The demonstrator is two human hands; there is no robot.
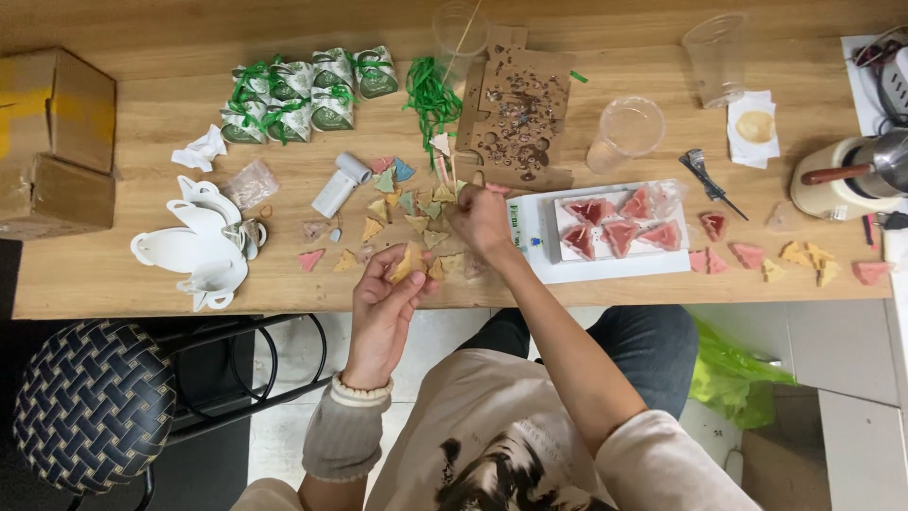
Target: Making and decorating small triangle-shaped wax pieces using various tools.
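My left hand [386,301] is raised just in front of the wooden table's [142,274] near edge and holds a small yellow triangular piece [409,262] between its fingertips. My right hand [480,220] reaches onto the table with curled fingers, resting among several scattered pastel triangular pieces [416,210] in yellow, green, pink and blue. What its fingers grip is hidden. To its right, a white tray [615,267] carries several red triangular pieces [619,234].
Green-ribboned wrapped packets [303,95] sit at the back left. White moulds [194,251] lie left, cardboard boxes [57,142] further left. Plastic cups [629,128], a cardboard sheet with crumbs [520,114], a pot [851,175] and more triangles [804,260] are right. A woven stool [90,407] stands below.
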